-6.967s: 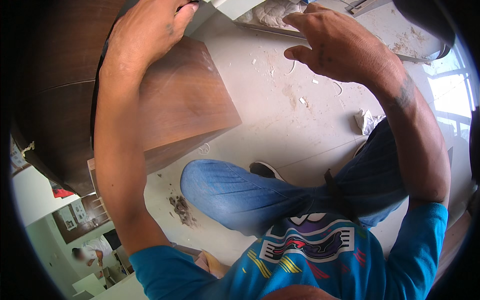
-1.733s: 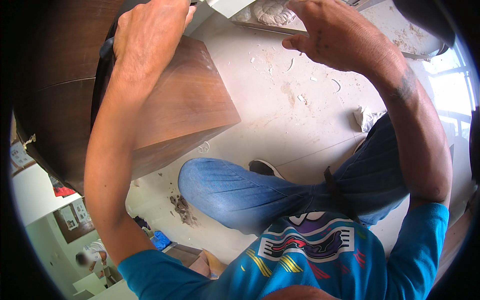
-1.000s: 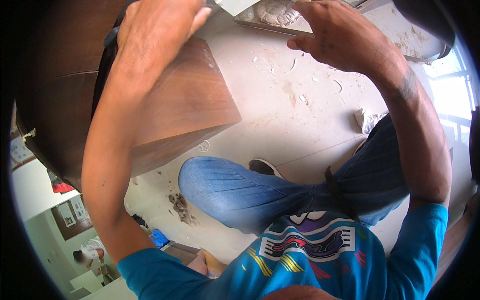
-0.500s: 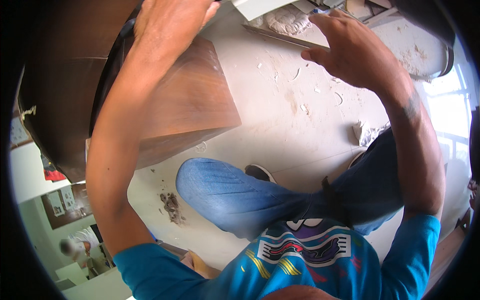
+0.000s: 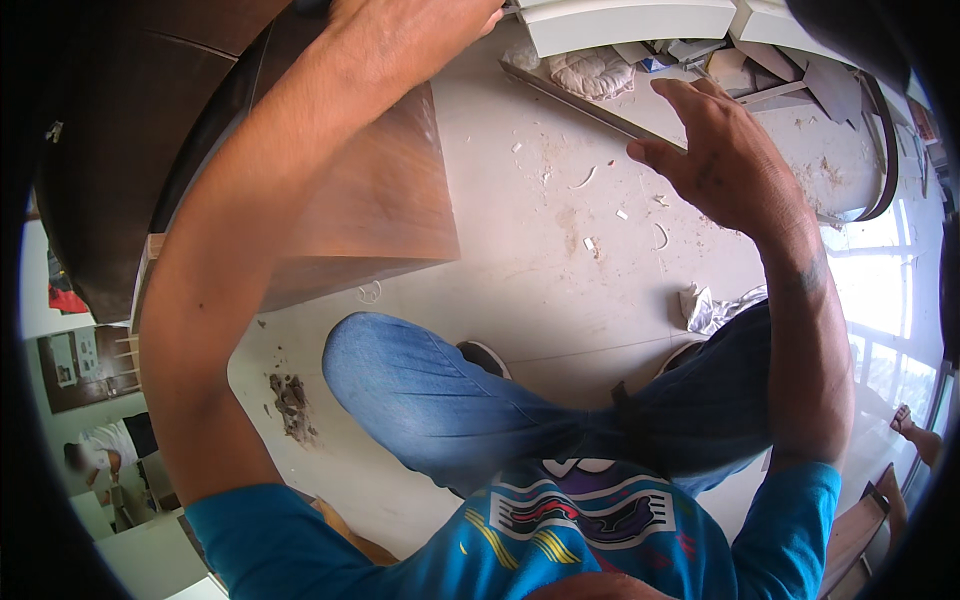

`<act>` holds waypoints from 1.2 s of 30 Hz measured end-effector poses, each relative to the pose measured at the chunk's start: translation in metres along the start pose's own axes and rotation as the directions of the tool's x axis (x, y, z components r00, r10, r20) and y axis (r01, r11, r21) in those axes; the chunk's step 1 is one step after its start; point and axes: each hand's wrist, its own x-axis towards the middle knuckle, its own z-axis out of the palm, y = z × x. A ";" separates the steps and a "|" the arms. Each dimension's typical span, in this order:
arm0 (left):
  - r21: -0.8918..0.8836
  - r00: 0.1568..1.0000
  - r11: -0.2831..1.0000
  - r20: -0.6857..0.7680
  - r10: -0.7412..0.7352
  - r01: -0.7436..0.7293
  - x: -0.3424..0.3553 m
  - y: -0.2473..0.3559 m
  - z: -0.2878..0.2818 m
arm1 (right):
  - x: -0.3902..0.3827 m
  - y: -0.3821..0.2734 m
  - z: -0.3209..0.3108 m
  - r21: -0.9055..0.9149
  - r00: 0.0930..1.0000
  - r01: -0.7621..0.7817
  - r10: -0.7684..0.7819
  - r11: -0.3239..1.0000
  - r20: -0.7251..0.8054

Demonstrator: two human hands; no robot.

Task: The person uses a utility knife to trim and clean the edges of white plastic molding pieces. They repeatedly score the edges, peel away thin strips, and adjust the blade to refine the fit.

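Both hands far side, at & near a brown wooden box (image 5: 395, 190) on the left.
Box sits far L on pale floor (image 5: 520, 300), w/ left hand (image 5: 425, 35) past its far edge — most fingers cut off by the frame, so can't tell if they're pinching anything. Right hand (image 5: 725, 160) is over the floor, R of box & well apart from it; thumb spread from fingers, fingers fairly close tog. White panel (image 5: 625, 28) far, btwn the hands; below it a pale round bundle (image 5: 592, 75), & a long thin board (image 5: 600, 112) running twd right thumb. Mid floor: white scraps (image 5: 588, 243). Crumpled white wrap (image 5: 705, 308) near R, by wearer's jeans (image 5: 420, 390); dark debris (image 5: 290, 405) near L. Bent-over co-worker (image 5: 110, 440) at far-L rim — bare foot (image 5: 903, 420) at R rim.
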 end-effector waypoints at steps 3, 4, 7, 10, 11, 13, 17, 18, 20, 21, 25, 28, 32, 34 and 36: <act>0.036 1.000 0.999 -0.015 0.017 -0.017 0.001 -0.002 0.005 | 0.000 -0.003 -0.001 0.004 1.000 0.001 0.000 1.000 -0.005; 0.016 1.000 1.000 -0.017 0.025 -0.024 0.001 -0.002 0.006 | 0.000 -0.003 -0.001 -0.005 1.000 -0.002 0.002 1.000 0.004; -0.013 0.999 0.999 -0.011 0.040 -0.040 0.003 -0.003 0.003 | -0.001 -0.001 0.002 -0.024 0.999 0.022 -0.023 0.999 -0.038; 0.011 0.996 0.999 0.075 0.039 -0.040 -0.001 -0.001 -0.004 | 0.000 -0.004 0.003 -0.009 1.000 0.024 -0.025 1.000 -0.019; 0.017 0.991 0.999 0.124 0.042 -0.044 0.000 0.003 -0.007 | 0.000 -0.003 0.002 -0.013 1.000 0.018 -0.018 1.000 -0.021; 0.011 0.987 0.999 0.154 0.051 -0.054 -0.002 0.009 -0.007 | 0.000 0.000 0.002 -0.022 1.000 0.003 -0.004 1.000 -0.026; -0.003 0.999 1.000 0.039 -0.009 0.009 -0.015 0.008 -0.006 | -0.001 0.001 0.003 -0.031 0.996 0.047 -0.049 0.998 -0.078; -0.007 0.999 0.999 -0.012 -0.041 0.041 -0.016 0.006 -0.005 | 0.000 0.002 0.004 -0.036 0.996 0.054 -0.056 0.998 -0.069; -0.022 0.998 0.999 -0.037 -0.049 0.048 -0.013 -0.001 -0.002 | 0.002 0.004 0.004 -0.046 0.999 0.039 -0.040 0.998 -0.019; -0.028 0.997 0.998 -0.048 -0.053 0.052 -0.011 -0.004 0.000 | 0.003 0.004 0.003 -0.053 1.000 0.018 -0.017 0.998 0.023; -0.057 0.997 0.995 -0.006 -0.080 0.080 -0.006 -0.009 0.007 | 0.000 0.000 0.004 -0.017 0.998 0.050 -0.051 0.999 -0.042; -0.071 0.997 0.995 -0.026 -0.076 0.074 -0.005 -0.007 0.006 | -0.001 -0.002 0.003 -0.027 0.999 0.018 -0.019 0.999 -0.040; -0.072 0.998 0.995 -0.020 -0.067 0.066 -0.006 0.000 -0.001 | 0.002 0.000 0.003 -0.032 1.000 0.000 0.000 0.999 -0.015; -0.063 0.997 0.996 -0.009 -0.071 0.070 -0.006 0.000 0.000 | 0.001 -0.002 0.004 -0.036 1.000 0.005 -0.006 0.999 -0.019; -0.042 0.998 0.997 -0.010 -0.067 0.066 -0.007 0.002 0.000 | 0.001 -0.003 0.005 -0.028 1.000 0.002 -0.002 1.000 -0.007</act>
